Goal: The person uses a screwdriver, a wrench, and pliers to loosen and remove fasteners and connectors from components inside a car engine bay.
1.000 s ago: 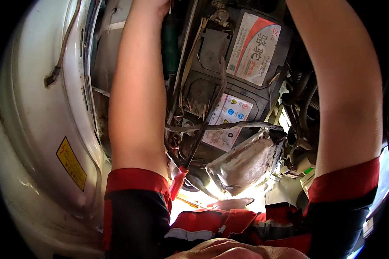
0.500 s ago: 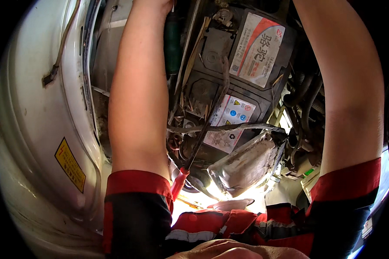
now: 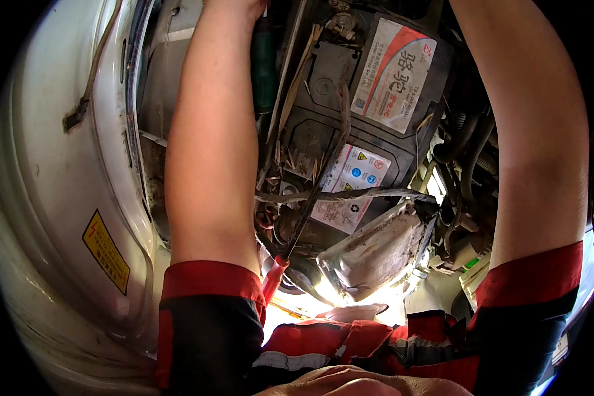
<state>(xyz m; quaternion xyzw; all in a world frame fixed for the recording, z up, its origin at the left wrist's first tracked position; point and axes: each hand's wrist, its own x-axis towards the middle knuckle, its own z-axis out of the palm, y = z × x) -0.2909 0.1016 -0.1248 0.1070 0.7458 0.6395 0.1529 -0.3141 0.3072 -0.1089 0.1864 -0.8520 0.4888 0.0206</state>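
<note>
The left hand (image 3: 254, 6) is barely showing near a dark-green cylindrical handle (image 3: 264, 72); the right hand is lying beyond view, neither's finger state discernible. A black rectangular plastic battery (image 3: 369, 136) is sitting between the bare forearms (image 3: 211, 138); what is finished or remaining isn't showing.

L forearm (image 3: 211, 145) runs up past top edge, green handle (image 3: 264, 76) just beside it; R forearm (image 3: 541, 138) likewise. Btwn them: dirty batt. (image 3: 379, 136) w/ 2 labels, plus red-handled tool (image 3: 274, 280) nr L cuff (image 3: 211, 280).
</note>
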